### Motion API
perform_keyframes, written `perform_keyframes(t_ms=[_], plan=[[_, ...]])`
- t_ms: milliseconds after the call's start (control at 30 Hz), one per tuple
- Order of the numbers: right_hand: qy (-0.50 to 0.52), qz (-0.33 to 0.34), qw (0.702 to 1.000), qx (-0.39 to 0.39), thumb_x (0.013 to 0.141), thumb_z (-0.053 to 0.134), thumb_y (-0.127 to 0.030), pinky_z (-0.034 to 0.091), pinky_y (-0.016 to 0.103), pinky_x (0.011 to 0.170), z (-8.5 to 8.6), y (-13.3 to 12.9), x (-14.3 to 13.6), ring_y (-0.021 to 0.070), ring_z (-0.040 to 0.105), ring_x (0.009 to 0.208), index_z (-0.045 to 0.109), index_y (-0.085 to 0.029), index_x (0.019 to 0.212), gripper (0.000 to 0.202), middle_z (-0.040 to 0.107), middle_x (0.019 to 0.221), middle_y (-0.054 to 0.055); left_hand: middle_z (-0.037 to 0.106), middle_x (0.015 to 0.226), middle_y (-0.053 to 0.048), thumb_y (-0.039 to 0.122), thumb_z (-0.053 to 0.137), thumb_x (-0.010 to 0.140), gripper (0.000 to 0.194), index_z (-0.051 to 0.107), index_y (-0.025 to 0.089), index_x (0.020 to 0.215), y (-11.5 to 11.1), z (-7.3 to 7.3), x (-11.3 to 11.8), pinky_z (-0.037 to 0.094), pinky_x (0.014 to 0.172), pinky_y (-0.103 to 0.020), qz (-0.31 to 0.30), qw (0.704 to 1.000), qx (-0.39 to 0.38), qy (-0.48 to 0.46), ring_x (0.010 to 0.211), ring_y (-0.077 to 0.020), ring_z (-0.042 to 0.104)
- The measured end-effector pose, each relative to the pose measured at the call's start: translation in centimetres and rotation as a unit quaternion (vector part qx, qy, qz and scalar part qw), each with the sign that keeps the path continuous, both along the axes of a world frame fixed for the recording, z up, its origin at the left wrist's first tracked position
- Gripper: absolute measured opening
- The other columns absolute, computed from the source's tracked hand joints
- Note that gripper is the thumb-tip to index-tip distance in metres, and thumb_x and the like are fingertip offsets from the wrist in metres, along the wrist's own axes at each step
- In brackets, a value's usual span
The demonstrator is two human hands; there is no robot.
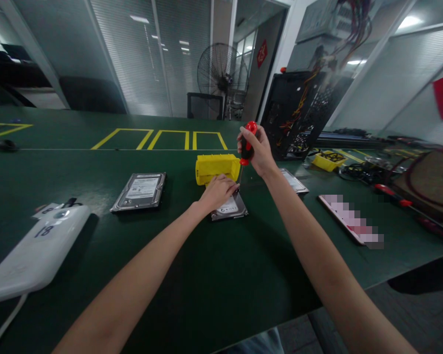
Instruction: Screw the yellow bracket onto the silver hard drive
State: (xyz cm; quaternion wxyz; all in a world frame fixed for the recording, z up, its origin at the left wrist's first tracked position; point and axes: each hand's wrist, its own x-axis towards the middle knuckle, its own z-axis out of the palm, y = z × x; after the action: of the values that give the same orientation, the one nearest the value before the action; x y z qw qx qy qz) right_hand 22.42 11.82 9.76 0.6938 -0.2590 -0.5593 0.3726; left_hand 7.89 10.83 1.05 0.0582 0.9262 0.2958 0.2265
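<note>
A hard drive [229, 209] with a white label lies on the green table in front of me, partly covered by my left hand [218, 191]. That hand rests over the drive and steadies it, its fingertips close to the screwdriver's tip. My right hand [260, 150] is wrapped round the red and black handle of a screwdriver [248, 140], which stands nearly upright. Its thin shaft points down at the drive's far right edge; the exact contact is hidden by my fingers. Directly behind the drive, a yellow plastic bin [217, 164] lies with its opening toward me.
Another hard drive [142, 191] lies to the left, and one more [293, 181] sits partly behind my right forearm. A white device [40, 250] with a cable is at far left. To the right are a blurred-out flat object [347, 219], a yellow tray [328, 161] and an open computer case [293, 115].
</note>
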Motion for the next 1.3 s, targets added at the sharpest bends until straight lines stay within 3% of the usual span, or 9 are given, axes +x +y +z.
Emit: perform_keyframes(t_ms=[367, 500, 633, 967, 1300], plan=[[-0.060, 0.030, 0.998, -0.019, 0.079, 0.065, -0.051, 0.037, 0.025, 0.049, 0.2, -0.7, -0.5, 0.0075, 0.045, 0.051, 0.050, -0.024, 0.089, 0.032, 0.049, 0.070, -0.005, 0.068, 0.109, -0.009, 0.032, 0.026, 0.103, 0.046, 0.067, 0.013, 0.103, 0.1, -0.2, 0.4, 0.040, 0.093, -0.041, -0.010, 0.999, -0.037, -0.025, 0.105, -0.0258, 0.053], [-0.069, 0.028, 0.997, -0.021, 0.078, 0.065, -0.052, 0.037, 0.025, 0.049, 0.2, -0.7, -0.7, 0.0078, 0.044, 0.052, 0.049, -0.025, 0.088, 0.033, 0.049, 0.070, -0.005, 0.066, 0.116, -0.006, 0.034, 0.025, 0.103, 0.046, 0.068, 0.018, 0.108, -0.1, 0.1, 0.2, 0.039, 0.095, -0.043, -0.025, 0.997, -0.067, -0.017, 0.111, -0.0260, 0.050], [-0.077, 0.025, 0.997, -0.021, 0.077, 0.065, -0.054, 0.039, 0.024, 0.049, 0.2, -0.8, -0.7, 0.0076, 0.045, 0.052, 0.051, -0.024, 0.092, 0.035, 0.049, 0.071, -0.005, 0.065, 0.121, -0.004, 0.036, 0.023, 0.103, 0.047, 0.068, 0.022, 0.109, -0.3, 0.5, 0.2, 0.037, 0.098, -0.046, -0.023, 0.996, -0.091, -0.007, 0.116, -0.0260, 0.049], [-0.082, 0.002, 0.996, -0.029, 0.075, 0.068, -0.054, 0.045, 0.023, 0.048, 0.2, -0.5, -0.2, 0.0073, 0.048, 0.052, 0.051, -0.025, 0.089, 0.036, 0.052, 0.071, -0.005, 0.067, 0.114, -0.004, 0.038, 0.022, 0.103, 0.051, 0.070, 0.021, 0.103, 0.5, -0.5, 0.3, 0.036, 0.099, -0.048, -0.022, 0.994, -0.100, -0.043, 0.115, -0.0257, 0.052], [-0.137, -0.040, 0.990, 0.005, 0.071, 0.070, -0.058, 0.049, 0.025, 0.048, 0.6, -0.8, -0.3, 0.0081, 0.051, 0.051, 0.052, -0.025, 0.088, 0.041, 0.054, 0.067, -0.005, 0.067, 0.114, -0.006, 0.037, 0.022, 0.103, 0.050, 0.068, 0.019, 0.099, 0.1, -0.2, 0.4, 0.036, 0.099, -0.047, -0.015, 0.995, -0.090, -0.038, 0.115, -0.0256, 0.053]])
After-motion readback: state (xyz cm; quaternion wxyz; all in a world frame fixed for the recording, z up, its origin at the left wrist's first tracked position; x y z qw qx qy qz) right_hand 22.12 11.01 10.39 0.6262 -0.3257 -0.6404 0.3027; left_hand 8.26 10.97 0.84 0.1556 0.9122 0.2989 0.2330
